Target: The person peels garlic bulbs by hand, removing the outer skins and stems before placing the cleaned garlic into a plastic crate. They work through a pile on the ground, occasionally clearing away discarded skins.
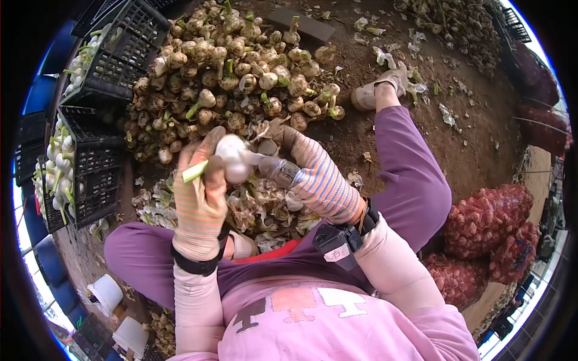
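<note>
A white, peeled-looking garlic bulb (232, 150) with a cut green stem (195, 171) is held in my left hand (203, 186), its gloved fingers wrapped round it. My right hand (295, 162), in a striped glove with dirty fingertips, is closed at the bulb's right side. Its thumb touches the bulb, and between thumb and fingers is some dry papery garlic skin (259, 130). Beyond both hands lies a big heap of soil-stained garlic bulbs (232, 72). Beneath them is a pile of loose peeled skins (259, 207).
Black crates (96, 165) of cleaned garlic stand at the left. Red mesh sacks (487, 222) filled with garlic lie at the right. A flat dark board (301, 25) rests behind the heap. White buckets (108, 293) stand at lower left, and skins litter the dirt floor (481, 132).
</note>
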### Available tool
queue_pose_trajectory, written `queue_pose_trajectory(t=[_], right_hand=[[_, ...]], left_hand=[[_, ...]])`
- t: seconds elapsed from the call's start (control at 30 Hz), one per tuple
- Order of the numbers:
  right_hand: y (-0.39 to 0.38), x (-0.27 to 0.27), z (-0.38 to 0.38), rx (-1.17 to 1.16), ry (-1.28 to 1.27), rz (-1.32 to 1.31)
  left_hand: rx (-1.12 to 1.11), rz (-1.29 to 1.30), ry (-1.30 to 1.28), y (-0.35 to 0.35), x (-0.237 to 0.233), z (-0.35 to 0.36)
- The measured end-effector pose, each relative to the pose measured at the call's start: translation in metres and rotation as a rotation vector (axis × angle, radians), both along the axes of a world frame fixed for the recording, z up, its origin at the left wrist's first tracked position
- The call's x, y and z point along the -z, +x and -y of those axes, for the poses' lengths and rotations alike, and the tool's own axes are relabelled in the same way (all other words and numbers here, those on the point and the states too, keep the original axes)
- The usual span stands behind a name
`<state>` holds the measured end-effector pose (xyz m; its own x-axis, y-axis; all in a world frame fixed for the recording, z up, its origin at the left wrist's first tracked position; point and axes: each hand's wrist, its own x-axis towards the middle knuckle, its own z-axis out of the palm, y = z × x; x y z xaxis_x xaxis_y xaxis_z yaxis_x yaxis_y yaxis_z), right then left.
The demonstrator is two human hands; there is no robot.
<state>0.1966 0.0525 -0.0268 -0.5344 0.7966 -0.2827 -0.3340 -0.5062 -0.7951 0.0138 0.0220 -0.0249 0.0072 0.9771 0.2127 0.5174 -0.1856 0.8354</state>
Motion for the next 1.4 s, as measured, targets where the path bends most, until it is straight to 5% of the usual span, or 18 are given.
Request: queue_pose_trajectory(t=[0.03,0.1,0.13,0.2,0.33,0.43,0.5,0.53,0.63,0.7,0.9,1.0,1.1,1.17,1.27,1.33,1.4], right_hand=[[0.0,0.001,0.001,0.001,0.0,-0.002],[0.0,0.008,0.004,0.083,-0.096,-0.175],[-0.002,0.015,0.007,0.133,-0.086,-0.4],[-0.002,0.005,0.006,0.174,-0.164,-0.452],[0.004,0.009,0.0,0.273,-0.301,-0.735],[0.01,0.026,-0.01,0.294,-0.308,-0.865],[0.001,0.026,-0.013,0.311,-0.012,-0.489],[-0.015,0.032,-0.006,0.397,0.473,0.113],[-0.011,0.02,-0.001,0.217,1.01,0.505],[-0.005,0.009,-0.001,0.101,0.922,0.581],[0.001,0.008,-0.002,0.097,0.908,0.495],[0.002,0.005,0.002,-0.071,0.128,-0.024],[0.006,0.002,0.001,-0.088,0.02,-0.185],[0.003,0.012,0.0,-0.008,-0.118,-0.61],[0.003,0.005,0.0,0.081,-0.206,-0.524],[-0.012,-0.003,0.002,0.205,0.253,-0.02],[-0.012,-0.007,0.003,0.08,0.454,0.098]], left_hand=[[-0.018,-0.086,-0.004,-0.035,0.042,0.022],[-0.172,0.813,-0.585,0.005,-0.014,0.001],[-0.171,0.813,-0.586,0.006,-0.011,0.002],[-0.028,1.308,-0.485,0.003,0.001,0.006],[0.287,1.312,-0.251,-0.004,0.019,0.003],[0.197,1.261,-0.229,-0.01,0.017,0.006],[0.174,1.239,-0.238,-0.01,0.011,0.004],[0.058,1.182,-0.277,-0.007,0.006,0.005],[-0.098,1.072,-0.325,0.01,0.002,0.007],[-0.037,1.15,-0.24,0.018,-0.001,0.007],[-0.047,0.977,-0.679,0.005,-0.007,0.009],[0.069,1.174,-0.683,0.003,-0.003,0.011],[0.184,1.294,-0.633,-0.008,0.008,0.016],[0.302,1.478,-0.439,-0.01,0.011,0.017],[0.148,1.447,-0.357,-0.017,0.001,0.014],[0.097,1.357,-0.359,-0.009,-0.009,0.013],[0.054,1.258,-0.362,0.004,-0.009,0.014]])
